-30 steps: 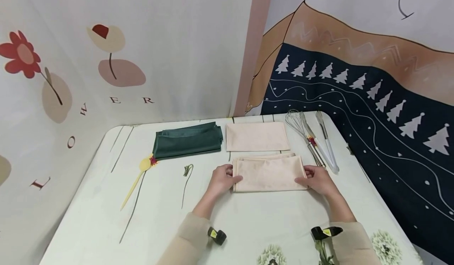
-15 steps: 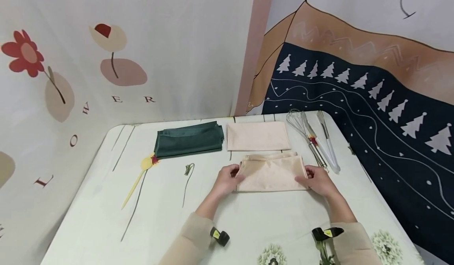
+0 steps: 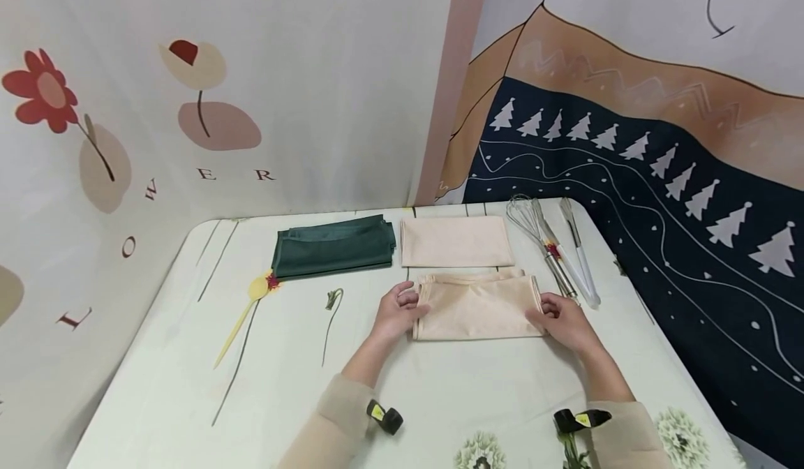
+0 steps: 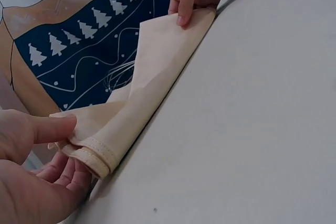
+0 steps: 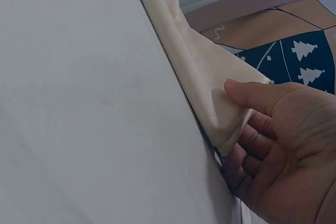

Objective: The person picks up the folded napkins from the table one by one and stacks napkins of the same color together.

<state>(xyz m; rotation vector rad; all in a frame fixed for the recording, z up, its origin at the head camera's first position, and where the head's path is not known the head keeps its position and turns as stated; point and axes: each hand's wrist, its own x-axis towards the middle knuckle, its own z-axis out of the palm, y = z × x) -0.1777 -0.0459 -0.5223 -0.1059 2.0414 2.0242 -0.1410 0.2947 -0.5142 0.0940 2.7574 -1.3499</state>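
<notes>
A folded peach satin cloth [image 3: 477, 308] lies on the table in front of me, its layered hem showing at the left end. My left hand [image 3: 397, 312] pinches that end; in the left wrist view the thumb [image 4: 55, 128] lies on top and the other fingers curl beneath the layers. At the opposite end my right hand [image 3: 565, 321] pinches the corner, thumb [image 5: 249, 95] above and fingers below. Both wrist views show the cloth's back edge raised at the ends and dipping in the middle. Its underside is hidden.
Behind it lie a second folded peach cloth [image 3: 457, 242] and a folded dark green cloth [image 3: 336, 247]. A whisk [image 3: 540, 235], a knife [image 3: 562, 256] and tongs [image 3: 579, 249] lie at the right. A yellow spoon [image 3: 240, 319] rests on the left of the table [image 3: 163, 385].
My left hand moved inward, bunching the cloth's left end, then went back left and slightly up, spreading that end out again. The right hand has hardly moved.
</notes>
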